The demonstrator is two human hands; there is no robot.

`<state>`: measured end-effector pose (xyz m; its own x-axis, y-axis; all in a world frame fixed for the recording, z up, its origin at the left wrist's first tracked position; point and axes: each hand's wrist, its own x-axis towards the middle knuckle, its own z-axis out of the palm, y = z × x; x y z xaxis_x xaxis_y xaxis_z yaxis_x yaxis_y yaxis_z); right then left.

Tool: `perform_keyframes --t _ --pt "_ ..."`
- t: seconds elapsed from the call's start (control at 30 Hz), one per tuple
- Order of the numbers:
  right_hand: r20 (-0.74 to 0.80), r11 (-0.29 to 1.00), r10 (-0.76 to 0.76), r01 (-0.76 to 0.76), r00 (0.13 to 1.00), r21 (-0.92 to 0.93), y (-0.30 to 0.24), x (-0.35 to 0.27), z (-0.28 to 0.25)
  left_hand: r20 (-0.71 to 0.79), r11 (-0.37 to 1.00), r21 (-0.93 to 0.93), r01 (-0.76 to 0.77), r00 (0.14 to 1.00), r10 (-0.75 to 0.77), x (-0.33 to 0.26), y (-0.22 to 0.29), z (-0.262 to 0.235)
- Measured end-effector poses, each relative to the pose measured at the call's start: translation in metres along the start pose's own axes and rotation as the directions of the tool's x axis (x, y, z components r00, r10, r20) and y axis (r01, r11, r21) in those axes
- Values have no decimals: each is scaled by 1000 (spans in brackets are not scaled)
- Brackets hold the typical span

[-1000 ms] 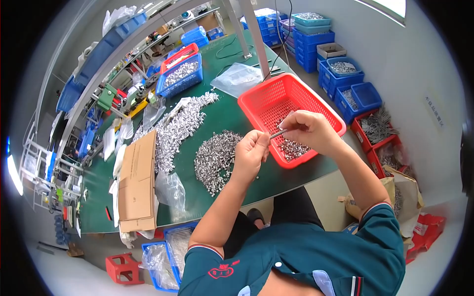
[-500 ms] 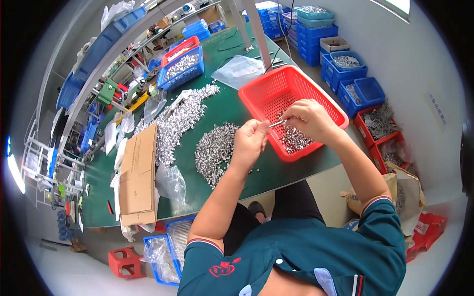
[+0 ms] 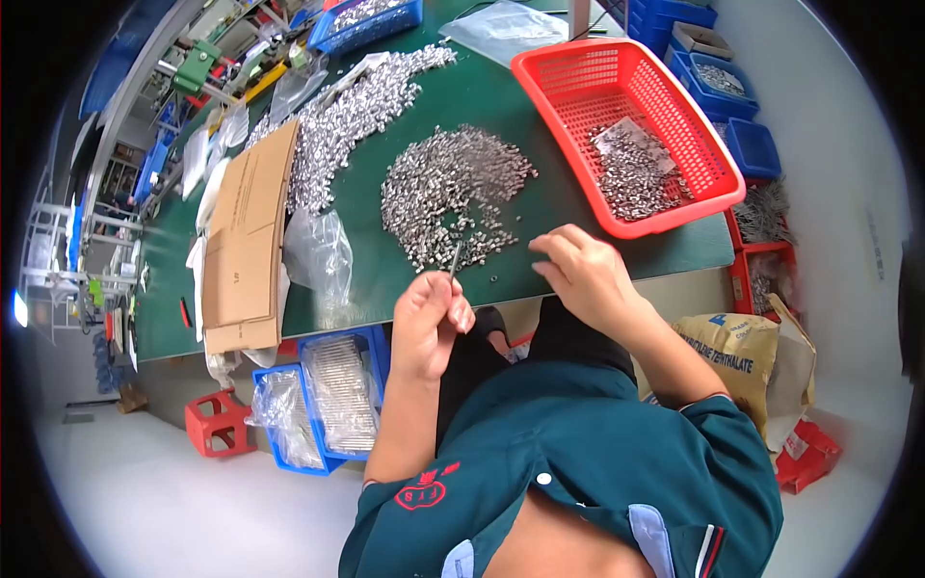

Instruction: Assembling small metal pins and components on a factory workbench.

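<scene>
Pin [image 3: 455, 260], thin, metal, pinched upright in left hand [image 3: 431, 318], fingers curled shut around lower end, tip poking above thumb at near edge of green table [image 3: 540, 193]. Right hand [image 3: 585, 275] just beside, loosely half-closed over table edge, fingers bent toward pin but apart from it; whether anything sits between the fingertips cannot be told. Heap of small silver metal parts [image 3: 448, 193] directly beyond both hands, near but not touching. Second, longer heap [image 3: 337, 120] further left, running alongside flattened cardboard sheet [image 3: 246, 236]. Red plastic basket [image 3: 631, 125] to the right, holding a smaller batch of same parts. Clear plastic bag [image 3: 318, 255] crumpled between cardboard and heap. Blue bins [image 3: 328, 400] below table edge.
</scene>
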<state>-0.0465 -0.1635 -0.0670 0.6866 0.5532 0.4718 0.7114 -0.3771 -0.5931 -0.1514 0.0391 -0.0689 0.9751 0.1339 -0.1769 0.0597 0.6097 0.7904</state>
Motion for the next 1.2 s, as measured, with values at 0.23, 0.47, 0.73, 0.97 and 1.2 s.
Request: perform_keyframes --t 0.23,0.47,0.73,0.97,1.2 --pt "-28 975 125 -128 992 -183 14 2 35 -169 999 -46 27 985 -35 -53 -39 -32" --pt "65 945 204 -214 977 247 -9 -1 30 -152 991 131 1 988 19 -52 -44 -40" --pt "720 -51 310 -745 621 665 -44 -8 51 -116 890 453 -47 987 111 -57 -37 -37" --pt "810 -203 228 -787 540 582 -45 -21 61 -39 683 712 -162 962 269 -74 -30 -34" --pt "730 18 231 -753 643 657 -53 -25 60 -90 725 675 -136 960 265 -80 -25 -35"
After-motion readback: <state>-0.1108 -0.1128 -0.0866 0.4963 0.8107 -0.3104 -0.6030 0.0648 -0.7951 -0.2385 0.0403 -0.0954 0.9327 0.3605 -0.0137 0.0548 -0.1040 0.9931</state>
